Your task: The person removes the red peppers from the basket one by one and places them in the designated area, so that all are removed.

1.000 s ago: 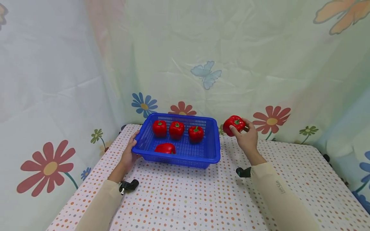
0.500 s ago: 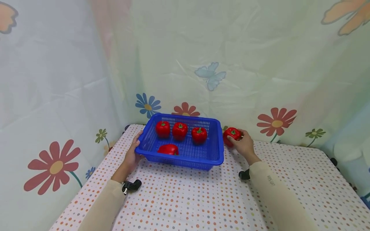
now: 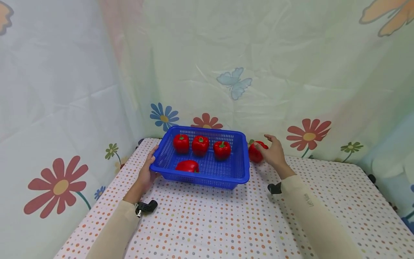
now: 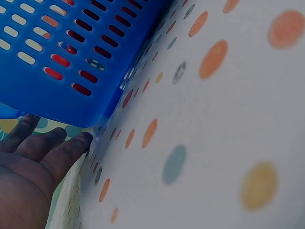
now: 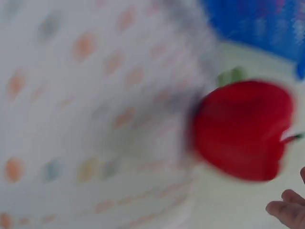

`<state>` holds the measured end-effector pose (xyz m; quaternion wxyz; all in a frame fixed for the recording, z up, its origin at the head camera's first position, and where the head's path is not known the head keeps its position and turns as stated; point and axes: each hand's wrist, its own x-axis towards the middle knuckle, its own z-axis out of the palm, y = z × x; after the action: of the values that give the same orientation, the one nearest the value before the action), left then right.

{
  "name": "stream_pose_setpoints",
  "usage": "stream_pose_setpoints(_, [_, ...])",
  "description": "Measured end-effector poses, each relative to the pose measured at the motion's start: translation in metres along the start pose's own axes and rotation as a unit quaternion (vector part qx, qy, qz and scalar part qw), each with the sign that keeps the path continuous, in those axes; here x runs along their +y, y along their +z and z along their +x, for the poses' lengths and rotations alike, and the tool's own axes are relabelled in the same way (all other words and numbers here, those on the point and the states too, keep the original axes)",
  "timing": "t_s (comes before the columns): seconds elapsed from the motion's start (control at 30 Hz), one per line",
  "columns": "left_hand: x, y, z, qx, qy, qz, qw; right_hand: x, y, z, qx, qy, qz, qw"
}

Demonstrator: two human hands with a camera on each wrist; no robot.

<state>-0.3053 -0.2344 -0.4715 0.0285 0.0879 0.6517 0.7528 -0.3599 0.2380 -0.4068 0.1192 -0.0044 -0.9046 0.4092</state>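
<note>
A blue plastic basket (image 3: 200,178) with slotted walls stands on the table. Several red bell peppers lie in it, one of them a pepper (image 3: 187,166) on its side near the front wall. My left hand (image 3: 146,174) rests against the basket's left end; in the left wrist view its fingers (image 4: 66,152) touch the wall below the rim, with no thumb visible. Outside the basket's right end sits another red bell pepper (image 3: 255,154). My right hand (image 3: 274,154) is just right of it, fingers spread apart; the right wrist view shows a gap between fingertips and pepper (image 5: 245,131).
A white cloth with coloured dots (image 3: 200,223) covers the table. Flower-printed curtain (image 3: 268,72) hangs close behind the table and along its left side. Black wrist-camera mounts (image 3: 275,188) stick out from both wrists.
My right hand has lowered the bell pepper to the table beside the basket and let go, its fingers spreading off it. The left hand stays at the basket.
</note>
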Motion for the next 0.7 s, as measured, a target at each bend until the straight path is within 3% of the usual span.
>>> stream_pose_setpoints(0.13, [0.003, -0.003, 0.001, 0.001, 0.002, 0.004, 1.0000, -0.039, -0.004, 0.001, -0.017, -0.056, 0.042, 0.9974])
stream_pose_setpoints(0.27, [0.005, -0.004, 0.001, 0.001, -0.001, 0.002, 1.0000, -0.076, 0.001, 0.001, -0.084, -0.072, 0.076, 0.9909])
stream_pose_setpoints(0.47, [0.001, -0.002, 0.002, -0.001, 0.005, -0.004, 1.0000, -0.108, 0.020, 0.010, -0.237, 0.016, 0.093, 0.9669])
stream_pose_setpoints(0.53, [-0.001, -0.002, 0.003, -0.003, 0.007, -0.008, 0.9999, -0.109, 0.030, 0.015, -0.249, 0.041, 0.080, 0.9643])
stream_pose_setpoints(0.7, [-0.003, -0.002, 0.002, -0.003, 0.004, -0.008, 1.0000, -0.099, 0.058, 0.024, -0.220, 0.071, 0.056, 0.9713])
